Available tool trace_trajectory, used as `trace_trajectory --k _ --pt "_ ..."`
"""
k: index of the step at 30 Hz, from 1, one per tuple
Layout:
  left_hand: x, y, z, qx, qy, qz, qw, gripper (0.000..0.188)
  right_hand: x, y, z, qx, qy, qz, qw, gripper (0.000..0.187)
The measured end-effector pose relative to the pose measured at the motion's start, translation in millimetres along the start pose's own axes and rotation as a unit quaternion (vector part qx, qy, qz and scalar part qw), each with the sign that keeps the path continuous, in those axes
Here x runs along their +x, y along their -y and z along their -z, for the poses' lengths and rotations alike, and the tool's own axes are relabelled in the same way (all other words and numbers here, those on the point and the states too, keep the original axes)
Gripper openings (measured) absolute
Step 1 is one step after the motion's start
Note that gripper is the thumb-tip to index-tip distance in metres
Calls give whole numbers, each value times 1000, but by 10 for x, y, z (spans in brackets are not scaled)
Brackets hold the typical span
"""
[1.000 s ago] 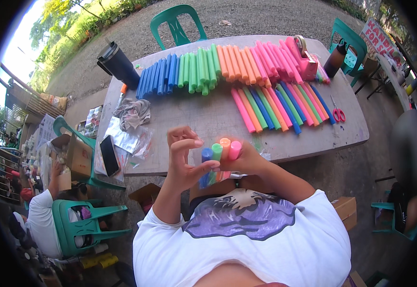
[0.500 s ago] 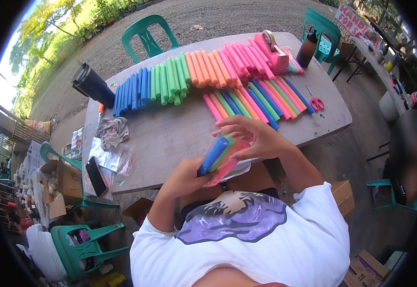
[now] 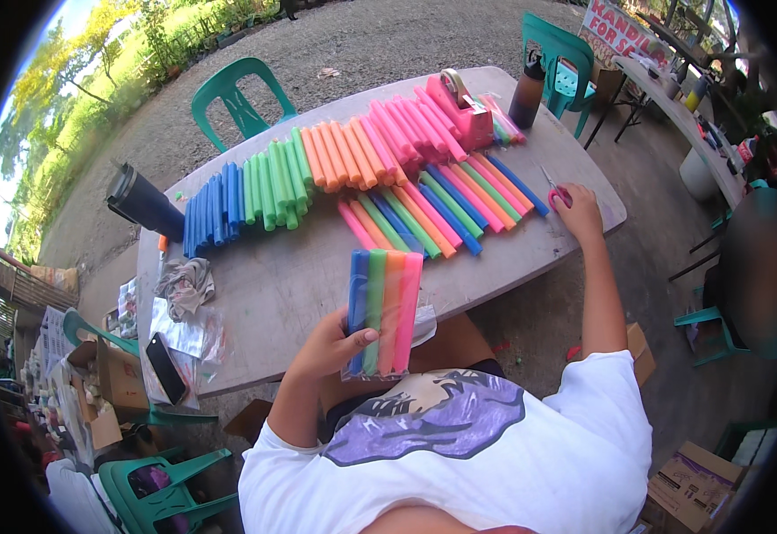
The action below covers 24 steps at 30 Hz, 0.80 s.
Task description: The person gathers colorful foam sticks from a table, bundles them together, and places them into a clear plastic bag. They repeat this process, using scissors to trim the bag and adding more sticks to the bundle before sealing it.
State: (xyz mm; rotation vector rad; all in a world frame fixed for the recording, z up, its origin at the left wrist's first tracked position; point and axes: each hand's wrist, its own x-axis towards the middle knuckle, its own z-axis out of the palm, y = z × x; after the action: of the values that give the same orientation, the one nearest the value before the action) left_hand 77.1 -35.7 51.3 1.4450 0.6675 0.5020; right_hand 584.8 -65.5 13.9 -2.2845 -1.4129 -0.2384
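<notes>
My left hand (image 3: 324, 345) grips the lower left side of a clear plastic bag of candles (image 3: 386, 311), thumb across its front. Blue, green, orange and pink candles stand side by side in the bag, held upright above the table's near edge. At the right side of the table my right hand (image 3: 582, 215) is closed on the handles of small scissors (image 3: 559, 192), whose blades point away to the far left. Just left of that hand lies a row of mixed-colour candles (image 3: 473, 205). Behind it, piles of blue candles (image 3: 215, 209), green candles (image 3: 274, 187), orange candles (image 3: 344, 153) and pink candles (image 3: 410, 125) run across the table.
A pink tape dispenser (image 3: 470, 120) and a brown bottle (image 3: 528, 93) stand at the table's far right. A dark tumbler (image 3: 143, 198) leans at the left. Nearer lie a crumpled cloth (image 3: 185, 287), plastic bags (image 3: 182, 327) and a phone (image 3: 166, 368). Green chairs (image 3: 241, 100) surround the table.
My right hand has left the bag and moved right to the scissors. My left hand has turned the bag upright, with its candles now facing me. The view has shifted slightly.
</notes>
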Motion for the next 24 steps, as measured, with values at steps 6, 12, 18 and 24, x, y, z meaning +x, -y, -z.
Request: trace_trajectory --k 6,12,18,24 --pt "-14 171 87 43 -85 -61 994 54 -42 -1072 80 -3 -34 -67 997 29" --pt "113 -61 -19 133 -36 -5 990 57 -68 399 476 278 8 30 960 57" --pt "409 -256 -182 221 153 75 960 59 -661 1899 506 496 556 136 653 73" --pt "242 91 -41 -163 92 47 981 60 -703 1680 304 639 456 24 620 35"
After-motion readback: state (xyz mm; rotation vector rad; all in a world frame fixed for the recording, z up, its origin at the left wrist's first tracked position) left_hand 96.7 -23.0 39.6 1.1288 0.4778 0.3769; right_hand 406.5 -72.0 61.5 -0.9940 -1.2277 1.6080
